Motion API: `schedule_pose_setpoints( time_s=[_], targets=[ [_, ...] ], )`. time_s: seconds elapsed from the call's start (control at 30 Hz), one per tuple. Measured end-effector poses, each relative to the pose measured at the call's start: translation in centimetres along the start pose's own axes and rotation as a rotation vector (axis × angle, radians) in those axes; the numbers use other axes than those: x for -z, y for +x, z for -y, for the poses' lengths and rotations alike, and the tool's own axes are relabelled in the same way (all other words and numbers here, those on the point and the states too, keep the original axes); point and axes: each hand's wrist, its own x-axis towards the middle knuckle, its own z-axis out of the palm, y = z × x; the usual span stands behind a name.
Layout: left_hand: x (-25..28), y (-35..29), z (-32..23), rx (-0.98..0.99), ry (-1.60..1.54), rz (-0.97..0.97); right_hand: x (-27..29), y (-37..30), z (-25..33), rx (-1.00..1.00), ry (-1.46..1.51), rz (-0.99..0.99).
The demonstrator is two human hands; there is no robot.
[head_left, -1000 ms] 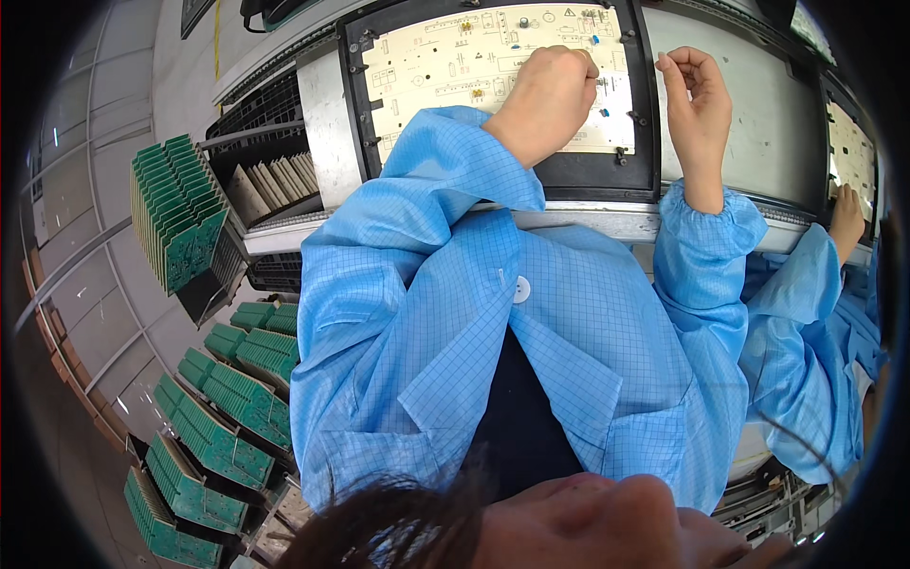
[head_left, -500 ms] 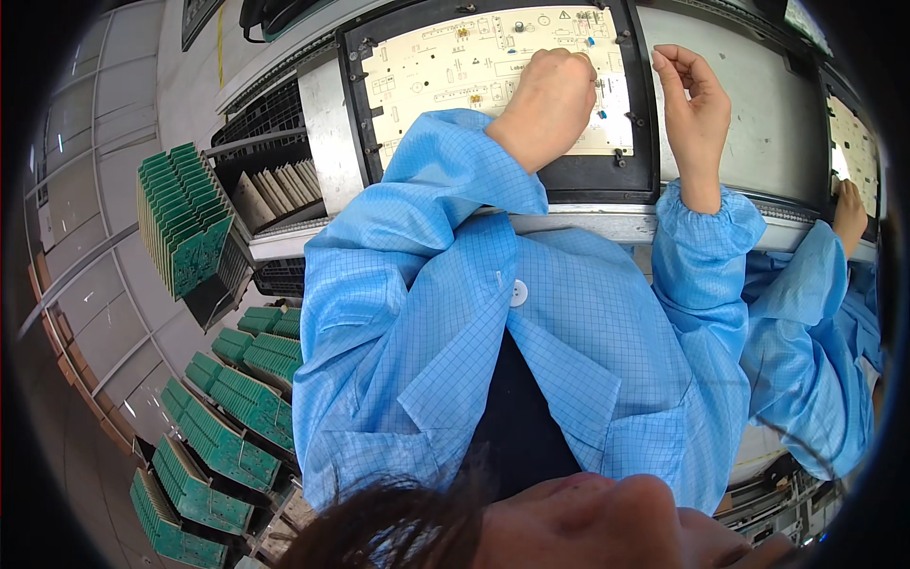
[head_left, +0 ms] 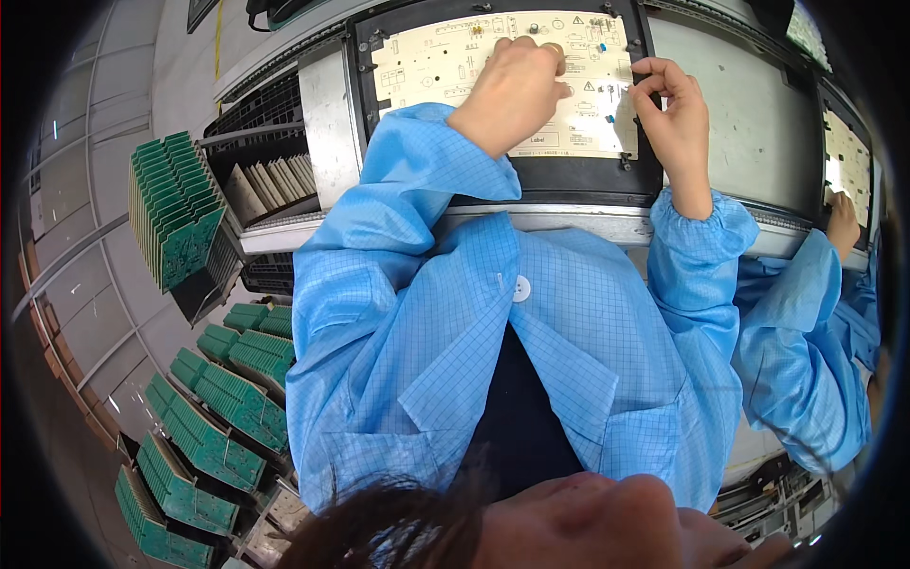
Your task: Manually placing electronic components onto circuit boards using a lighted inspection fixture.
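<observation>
A cream circuit board (head_left: 412,68) with printed markings lies in a black frame (head_left: 578,176). My left hand (head_left: 507,95) rests over its middle, fingers curled down toward the surface; its fingertips are partly hidden, and anything in them cannot be made out. At the board's right edge is my right hand (head_left: 675,119), thumb and forefinger brought together in a pinch. Whatever may be between those fingertips is too small to name. Close by on the board are a blue component (head_left: 610,119) and another blue part (head_left: 602,47). A yellow component (head_left: 477,30) stands near the far edge.
Metal rails (head_left: 588,211) run along the near side. Left of me stand a rack of green circuit boards (head_left: 180,213), a bin of cream boards (head_left: 275,190) and several more green board stacks (head_left: 204,431). At right, a co-worker's hand (head_left: 842,223) is over another board (head_left: 844,152).
My left hand has moved left across the board, uncovering markings on its right half. My right hand has come left and slightly nearer, onto the board's right edge. The view has shifted slightly.
</observation>
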Motion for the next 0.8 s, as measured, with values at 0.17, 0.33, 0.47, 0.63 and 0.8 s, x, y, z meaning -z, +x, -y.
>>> schedule_pose_setpoints(
  time_s=[0.17,0.33,0.47,0.63,0.8],
  targets=[
    [-1.0,0.4,-0.2,0.003,-0.071,-0.017,-0.3,0.0,-0.1,-0.031,0.007,0.013],
    [-1.2,0.7,0.0,-0.108,0.008,-0.066,-0.5,0.4,0.0,-0.032,-0.028,0.011],
    [0.8,2.9,0.0,-0.119,-0.125,-0.165,-0.3,0.7,0.0,-0.07,-0.13,0.058],
    [7.9,6.4,1.0,-0.1,-0.125,-0.637,-1.4,1.4,3.0,-0.099,-0.376,0.076],
    [11.1,-0.5,4.4,0.115,0.013,-0.53,-2.9,-0.3,3.9,0.262,-0.851,-0.133]
  ],
)
